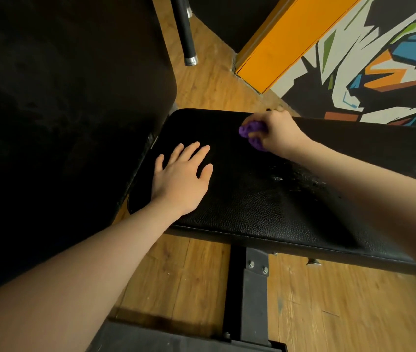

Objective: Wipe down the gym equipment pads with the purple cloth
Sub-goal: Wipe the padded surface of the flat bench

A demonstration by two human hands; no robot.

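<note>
A black leather seat pad [265,199] of a gym bench lies across the middle of the view. My left hand [184,179] rests flat on its left part, fingers spread. My right hand [275,133] grips a bunched purple cloth [251,132] and holds it against the pad near its far edge. A damp, shiny patch shows on the pad to the right of centre. A large black back pad [62,110] rises on the left, beside the seat pad.
A black steel frame [247,295] with bolts supports the seat pad over a wooden floor [202,275]. A black bar with a metal end [188,34] hangs at the top. An orange beam [285,36] and a painted wall [379,59] stand at the far right.
</note>
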